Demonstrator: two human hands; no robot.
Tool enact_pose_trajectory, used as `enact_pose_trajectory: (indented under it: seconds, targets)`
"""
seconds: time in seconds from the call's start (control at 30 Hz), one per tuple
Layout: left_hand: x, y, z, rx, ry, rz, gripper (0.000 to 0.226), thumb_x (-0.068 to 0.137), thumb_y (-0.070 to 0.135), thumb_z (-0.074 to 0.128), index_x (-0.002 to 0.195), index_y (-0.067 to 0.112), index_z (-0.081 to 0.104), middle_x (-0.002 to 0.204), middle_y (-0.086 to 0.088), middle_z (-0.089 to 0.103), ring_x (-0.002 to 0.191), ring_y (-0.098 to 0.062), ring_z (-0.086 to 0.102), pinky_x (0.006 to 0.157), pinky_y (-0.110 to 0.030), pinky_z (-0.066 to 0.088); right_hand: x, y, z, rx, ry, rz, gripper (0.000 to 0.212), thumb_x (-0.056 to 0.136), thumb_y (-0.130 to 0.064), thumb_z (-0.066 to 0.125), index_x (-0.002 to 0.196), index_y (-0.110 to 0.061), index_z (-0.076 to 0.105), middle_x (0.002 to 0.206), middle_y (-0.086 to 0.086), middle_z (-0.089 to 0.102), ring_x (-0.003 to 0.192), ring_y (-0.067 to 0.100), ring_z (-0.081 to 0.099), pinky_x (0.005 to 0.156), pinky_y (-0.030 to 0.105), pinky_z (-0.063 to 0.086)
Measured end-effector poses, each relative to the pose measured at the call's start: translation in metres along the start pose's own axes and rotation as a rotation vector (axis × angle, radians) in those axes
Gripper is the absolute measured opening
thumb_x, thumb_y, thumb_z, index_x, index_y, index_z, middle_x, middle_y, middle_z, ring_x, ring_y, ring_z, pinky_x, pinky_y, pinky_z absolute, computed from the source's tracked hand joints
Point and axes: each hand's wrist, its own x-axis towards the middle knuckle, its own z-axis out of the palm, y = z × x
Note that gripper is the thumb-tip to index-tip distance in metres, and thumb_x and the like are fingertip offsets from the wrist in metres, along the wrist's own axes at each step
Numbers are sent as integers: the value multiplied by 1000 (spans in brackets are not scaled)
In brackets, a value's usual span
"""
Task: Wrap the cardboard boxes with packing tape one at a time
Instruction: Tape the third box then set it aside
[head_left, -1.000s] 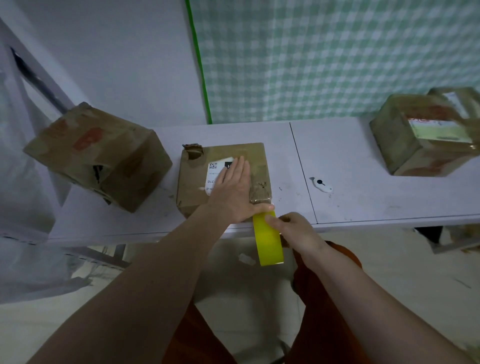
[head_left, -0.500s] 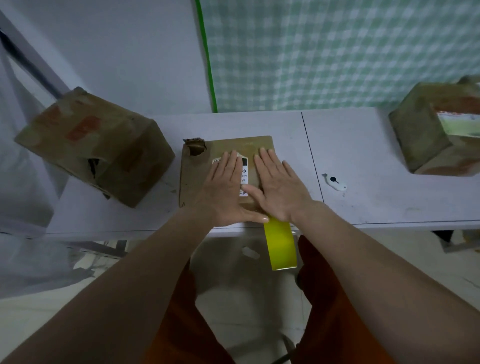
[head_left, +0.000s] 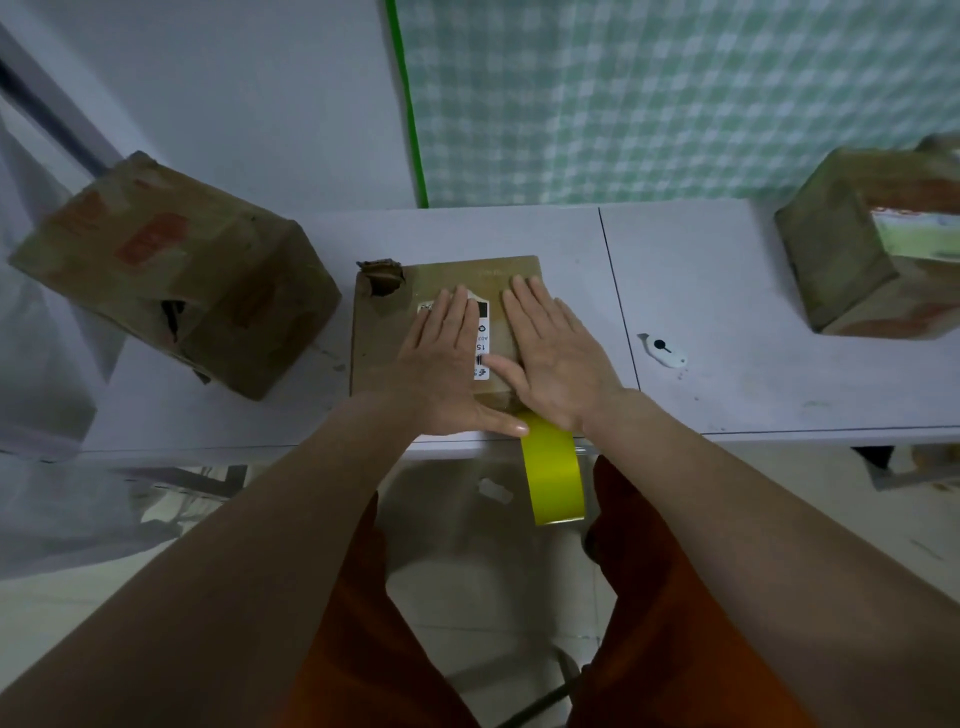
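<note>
A flat cardboard box (head_left: 384, 332) with a torn far-left corner and a white label lies at the front of the white table (head_left: 727, 291). My left hand (head_left: 441, 364) presses flat on its top, fingers straight. Beside it my right hand (head_left: 556, 353) also lies flat on the top, fingers spread. A strip of yellow packing tape (head_left: 553, 473) hangs down over the table's front edge from under my two hands.
A bigger worn cardboard box (head_left: 171, 270) sits tilted at the table's left end. Another box (head_left: 872, 249) stands at the far right. A small white box cutter (head_left: 662, 351) lies right of the middle box. Behind is a green checked curtain.
One second ago my right hand held the hanging tape below the table edge. It let go, rose onto the box top and now lies flat beside my left hand.
</note>
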Motion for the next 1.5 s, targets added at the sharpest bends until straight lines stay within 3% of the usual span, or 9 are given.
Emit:
enact_pose_trajectory:
  seconds: [0.2, 0.47, 0.63, 0.77, 0.93, 1.13, 1.27, 1.4, 1.5]
  targets:
    - [-1, 0, -3, -5, -11, 13, 143, 57, 92, 44, 149, 6, -23, 157, -10, -29, 144, -22, -27, 117, -38, -15, 4, 14, -4, 147, -95, -105, 99, 82, -77, 20, 152, -10, 0, 160, 4, -10, 146, 14, -16, 121, 32, -4]
    - [-2, -1, -1, -29, 40, 4, 149, 43, 96, 33, 150, 6, -19, 159, -9, -24, 146, -21, -24, 120, -41, -10, -17, 12, -9, 553, -143, 77, 94, 87, -52, 57, 152, -27, -6, 158, -5, -20, 145, 9, -17, 118, 29, -2]
    - [-15, -2, 11, -41, 295, 33, 124, 68, 76, 58, 153, 2, 7, 161, -14, -10, 149, -28, -12, 121, -46, 4, -62, 8, 10, 1070, -190, 405, 95, 90, -35, 62, 151, -24, -10, 157, 0, 23, 142, 13, 26, 109, 25, 25]
    - [-50, -14, 43, -263, 682, -207, 100, 65, 58, 75, 147, 16, 35, 159, -17, 12, 146, -36, 7, 115, -50, 19, -62, -3, 10, 1113, -127, 486, 59, 95, -29, 56, 147, -18, 30, 139, 3, 50, 122, 15, 49, 93, 23, 36]
    - [-74, -21, 51, -1031, 507, -344, 85, 84, 23, 73, 151, 27, 21, 145, -6, 41, 131, -25, 43, 108, -44, 41, -64, -12, 4, 1218, -88, 515, 43, 96, -31, 54, 136, -19, 47, 130, -3, 55, 115, 15, 53, 95, 28, 41]
    - [-89, -18, 18, -664, 489, -389, 72, 89, 49, 59, 148, 25, 26, 139, -7, 47, 119, -26, 50, 85, -31, 46, -63, -8, -43, 1252, -56, 567, 43, 94, -49, 50, 114, -15, 67, 110, 6, 70, 103, 23, 65, 102, 43, 46]
    - [-92, -21, -36, -556, 422, -429, 57, 92, 51, 54, 136, 17, 41, 127, -13, 55, 108, -33, 57, 82, -34, 47, -61, -8, -107, 1352, -150, 399, 53, 86, -67, 42, 90, -21, 68, 78, -3, 71, 74, 14, 67, 83, 34, 48]
    - [-82, -31, -69, -548, 332, -481, 56, 93, 56, 48, 120, 6, 49, 100, -16, 60, 75, -33, 60, 62, -37, 51, -62, -4, -135, 1519, -140, 292, 71, 73, -73, 42, 122, -25, 61, 115, 5, 69, 102, 23, 66, 91, 42, 49]
    - [-73, -33, -58, -614, 240, -482, 60, 89, 63, 49, 120, 12, 50, 104, -15, 63, 79, -35, 67, 67, -45, 58, -67, -10, -118, 1594, -147, 310, 65, 74, -68, 47, 121, -25, 61, 116, 5, 68, 102, 23, 64, 86, 39, 49]
